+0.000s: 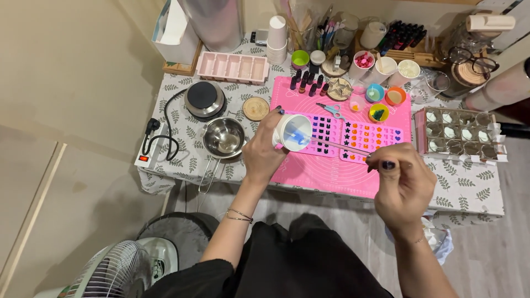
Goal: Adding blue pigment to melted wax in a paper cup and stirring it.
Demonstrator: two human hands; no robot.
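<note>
My left hand [263,150] grips a white paper cup [292,132], tilted toward me, with blue liquid inside. My right hand [403,185] pinches the near end of a thin stick [345,147] whose far tip reaches into the cup. Both are held above a pink silicone mat [331,171]. On the mat lie two pink moulds [371,138] with small shaped cavities, some filled dark, some orange.
A steel pot [223,138] and a small hot plate [204,99] stand left of the mat. Behind are scissors [331,109], small dark bottles [307,83], coloured cups [379,113], paper cups [276,38] and a pink tray [232,66]. A tray of glass jars [458,132] stands right. A fan [118,270] sits lower left.
</note>
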